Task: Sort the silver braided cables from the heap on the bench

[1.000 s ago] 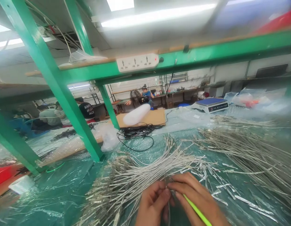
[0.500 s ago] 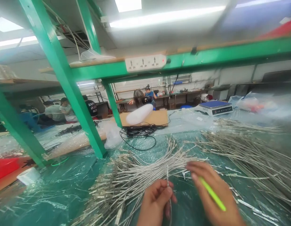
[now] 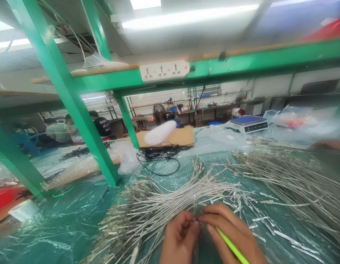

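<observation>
My left hand (image 3: 179,238) pinches one thin silver cable (image 3: 195,207) upright near the bottom centre of the head view. My right hand (image 3: 230,234) meets it fingertip to fingertip at the same cable end, and a lime-green pen-like tool (image 3: 230,248) lies along its fingers. Just beyond both hands spreads a fan-shaped pile of silver cables (image 3: 158,205) on teal plastic sheeting (image 3: 62,227). A second, larger heap of silver cables (image 3: 291,176) lies to the right.
Green steel frame posts (image 3: 76,110) rise at left, carrying a beam with a white power strip (image 3: 164,70). Behind lie a coiled black cable (image 3: 158,154), a cardboard sheet (image 3: 181,136) and a blue-topped scale (image 3: 247,124). Other people sit at benches beyond.
My right hand, which had swung out right over the cables half a second ago, has come back to the left hand's fingertips. The left hand kept its pinch on the cable.
</observation>
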Tool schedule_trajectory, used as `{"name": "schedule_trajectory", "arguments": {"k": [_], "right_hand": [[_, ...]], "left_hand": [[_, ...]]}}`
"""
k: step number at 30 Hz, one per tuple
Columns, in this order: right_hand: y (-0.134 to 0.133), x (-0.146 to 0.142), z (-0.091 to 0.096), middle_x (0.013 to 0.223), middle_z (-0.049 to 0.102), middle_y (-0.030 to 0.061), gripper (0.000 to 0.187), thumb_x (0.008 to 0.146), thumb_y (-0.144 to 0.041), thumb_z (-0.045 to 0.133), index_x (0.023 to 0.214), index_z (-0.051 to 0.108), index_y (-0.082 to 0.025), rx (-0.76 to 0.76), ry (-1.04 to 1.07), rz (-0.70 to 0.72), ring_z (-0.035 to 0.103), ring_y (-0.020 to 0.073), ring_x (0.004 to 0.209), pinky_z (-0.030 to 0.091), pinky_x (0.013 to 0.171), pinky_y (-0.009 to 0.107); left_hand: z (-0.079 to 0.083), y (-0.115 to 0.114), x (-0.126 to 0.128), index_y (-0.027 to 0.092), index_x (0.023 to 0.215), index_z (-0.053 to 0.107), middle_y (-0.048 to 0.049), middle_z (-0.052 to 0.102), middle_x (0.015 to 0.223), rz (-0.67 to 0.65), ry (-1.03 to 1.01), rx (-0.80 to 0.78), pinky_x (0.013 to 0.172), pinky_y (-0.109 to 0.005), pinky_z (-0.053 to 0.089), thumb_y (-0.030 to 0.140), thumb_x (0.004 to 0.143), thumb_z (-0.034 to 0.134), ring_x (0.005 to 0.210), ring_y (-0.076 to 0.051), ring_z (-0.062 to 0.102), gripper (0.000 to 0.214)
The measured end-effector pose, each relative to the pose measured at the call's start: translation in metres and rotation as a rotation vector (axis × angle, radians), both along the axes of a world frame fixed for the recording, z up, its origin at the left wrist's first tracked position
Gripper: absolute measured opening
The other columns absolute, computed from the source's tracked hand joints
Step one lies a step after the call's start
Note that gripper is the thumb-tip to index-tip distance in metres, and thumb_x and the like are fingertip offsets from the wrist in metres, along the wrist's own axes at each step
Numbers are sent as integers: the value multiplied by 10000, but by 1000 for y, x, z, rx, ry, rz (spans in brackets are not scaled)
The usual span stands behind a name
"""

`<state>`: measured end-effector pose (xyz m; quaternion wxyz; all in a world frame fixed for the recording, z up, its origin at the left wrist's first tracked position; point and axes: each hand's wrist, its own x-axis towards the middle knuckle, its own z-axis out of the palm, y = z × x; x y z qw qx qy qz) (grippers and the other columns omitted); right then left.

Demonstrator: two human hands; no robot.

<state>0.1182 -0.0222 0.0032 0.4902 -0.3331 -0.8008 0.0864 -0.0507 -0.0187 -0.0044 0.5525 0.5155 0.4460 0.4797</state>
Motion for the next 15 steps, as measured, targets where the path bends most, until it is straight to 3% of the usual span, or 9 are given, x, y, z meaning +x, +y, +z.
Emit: {"name": "schedule_trajectory", "arguments": {"k": [4, 11, 15], "right_hand": [[1, 8, 1, 1079, 604, 114, 262, 896, -96, 505, 1114, 601, -206, 26, 58, -106, 626, 226, 1004, 539, 830, 313], [0, 1, 9, 817, 627, 78, 214, 841, -64, 490, 936, 636, -188, 90, 50, 78, 634, 198, 738, 545, 629, 302], [-2, -1, 11, 814, 626, 92, 220, 853, -51, 482, 935, 643, -176, 28, 10, 62, 627, 207, 744, 547, 636, 318]], "left_hand": [[-4, 2, 1, 139, 853, 615, 2, 622, 615, -3, 18, -16, 393, -187, 295, 546, 736, 698, 382, -55, 394, 432], [-4, 1, -1, 140, 782, 601, 50, 516, 556, 38, 7, 8, 403, -182, 286, 512, 732, 719, 407, -59, 378, 393], [-2, -1, 0, 142, 772, 596, 55, 498, 562, 21, 18, 0, 410, -182, 285, 496, 743, 716, 424, -62, 375, 375]]}}
